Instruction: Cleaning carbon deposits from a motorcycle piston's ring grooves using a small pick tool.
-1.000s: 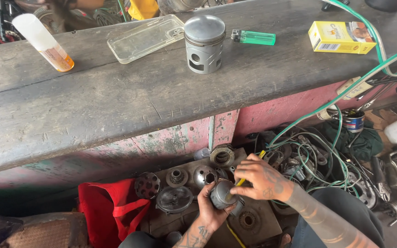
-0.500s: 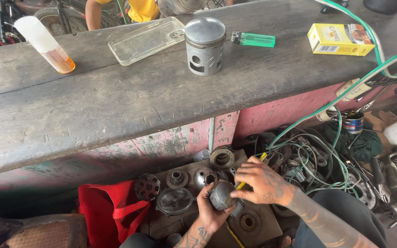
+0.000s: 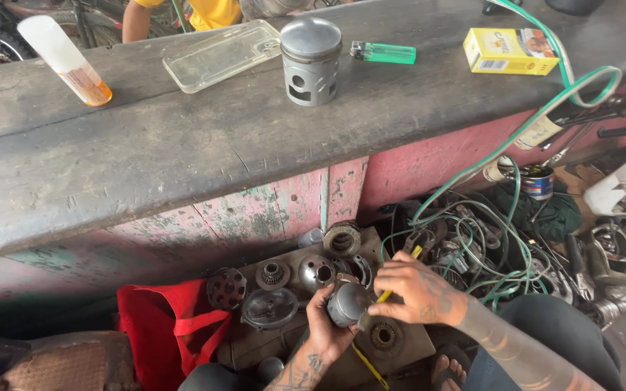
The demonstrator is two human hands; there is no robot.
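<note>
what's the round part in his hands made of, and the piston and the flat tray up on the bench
Round part: likely metal, dull grey with a soft sheen. Piston: looks like cast aluminium, matte silver, machined grooves. Tray: clear plastic, the bench shows through. The bench itself looks like worn grey wood.

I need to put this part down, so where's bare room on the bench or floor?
Bare patch on the wooden bench, below the clear case and piston. Crowded: the metal parts beside the left hand, and the green wires past the right hand.

Bench (image 3: pixel 182 159) ahead of us: piston (image 3: pixel 311 51) on top, lighter (image 3: pixel 383 52) right of it, phone case (image 3: pixel 222 54) left; metal parts (image 3: pixel 273 289) below, wire tangle (image 3: pixel 487 246) to their right.
</note>
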